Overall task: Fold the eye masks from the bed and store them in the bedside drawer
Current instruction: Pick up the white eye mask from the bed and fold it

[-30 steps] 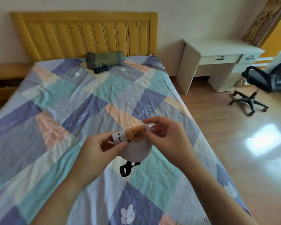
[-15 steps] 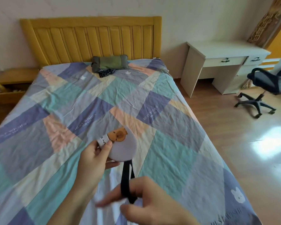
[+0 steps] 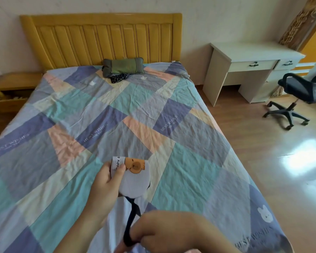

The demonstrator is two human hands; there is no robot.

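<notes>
A folded lilac eye mask with an orange bear patch hangs over the near part of the bed. My left hand pinches its upper left edge, thumb on the white label. Its black elastic strap runs down, pulled taut by my right hand, whose fingers are closed on the strap's lower end. A dark patterned cloth lies by the pillow; I cannot tell if it is another mask. The bedside drawer stands pulled out at the far left.
A green pillow rests against the yellow headboard. Right of the bed stand a white desk and a black office chair on wood floor.
Earlier both hands held the folded mask at its top. My right hand let go, dropped toward me and took the strap, now pulling it straight. The view rose slightly.
</notes>
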